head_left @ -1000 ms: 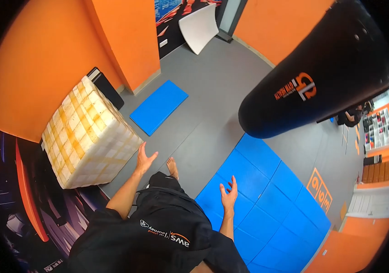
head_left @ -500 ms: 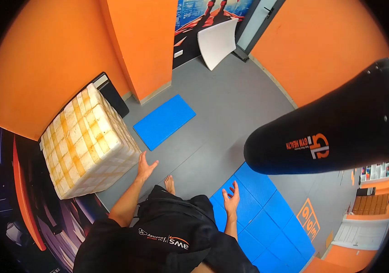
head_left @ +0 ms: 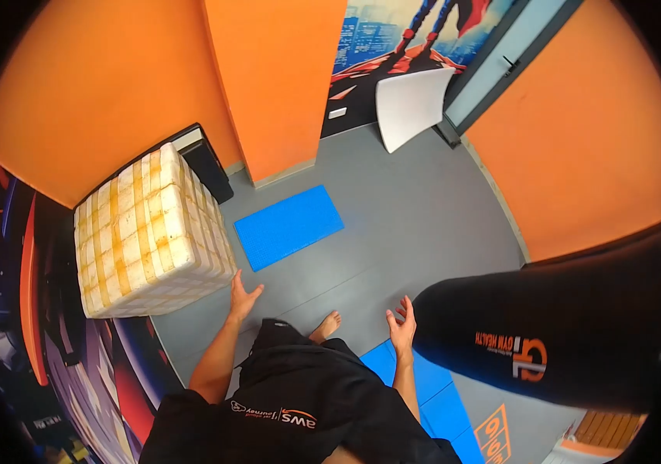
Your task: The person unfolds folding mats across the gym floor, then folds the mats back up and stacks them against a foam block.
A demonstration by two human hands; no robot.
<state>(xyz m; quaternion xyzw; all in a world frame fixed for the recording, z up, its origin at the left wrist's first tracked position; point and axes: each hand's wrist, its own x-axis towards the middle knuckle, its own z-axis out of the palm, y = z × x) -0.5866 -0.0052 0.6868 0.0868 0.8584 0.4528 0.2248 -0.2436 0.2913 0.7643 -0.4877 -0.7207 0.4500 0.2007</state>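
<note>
A: In the head view, where was the left hand (head_left: 244,300)?
B: Just beside the lower corner of the big white block (head_left: 141,232) with yellow tape; its fingers were released and spread, and I couldn't tell whether the tips touched the block
A: And the block itself?
B: On the gray floor (head_left: 431,209), to the person's left, near the orange wall (head_left: 106,93)
A: What about the right hand (head_left: 402,329)?
B: Its fingers were released too, slightly bent, close by the rounded end of the black punching bag (head_left: 562,332); I couldn't tell if they touched
A: What lay around them?
B: A small blue mat (head_left: 289,227) lay beside the block, larger blue mats (head_left: 442,402) lay partly below the bag, and a bare foot (head_left: 326,326) showed between the hands
</note>
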